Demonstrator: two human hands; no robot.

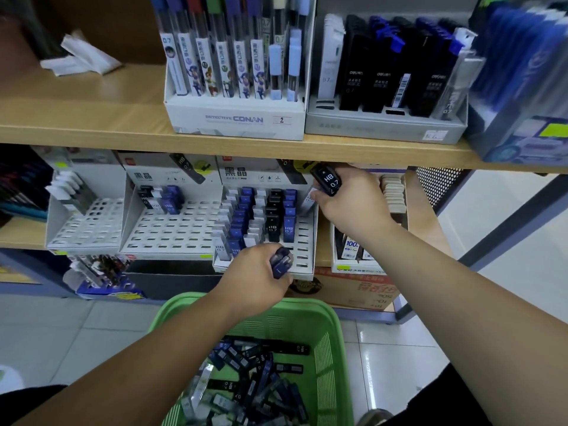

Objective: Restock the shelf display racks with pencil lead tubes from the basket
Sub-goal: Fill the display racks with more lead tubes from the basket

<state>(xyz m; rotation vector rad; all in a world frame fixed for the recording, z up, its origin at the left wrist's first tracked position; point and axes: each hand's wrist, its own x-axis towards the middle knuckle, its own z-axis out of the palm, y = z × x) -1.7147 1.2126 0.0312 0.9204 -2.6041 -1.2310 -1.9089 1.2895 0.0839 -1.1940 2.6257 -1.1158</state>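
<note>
This is a stationery shop. Wooden shelves (92,130) carry cardboard display boxes (196,118) filled with rows of pencil lead tubes (272,224), many of the same kind. One box has a small price tag (282,120) with the number 2. A green plastic basket (333,333) with more tubes in it stands on the tiled floor (399,348) below.

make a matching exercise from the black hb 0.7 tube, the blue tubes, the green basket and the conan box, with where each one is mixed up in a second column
Things:
1. black HB 0.7 lead tube
2. blue lead tubes
3. green basket
4. Conan display box

Places:
a. on the upper shelf
b. gripped in the left hand
c. lowest in view, holding loose tubes
d. pinched in the right hand

Pairs: 1-d, 2-b, 3-c, 4-a
</note>
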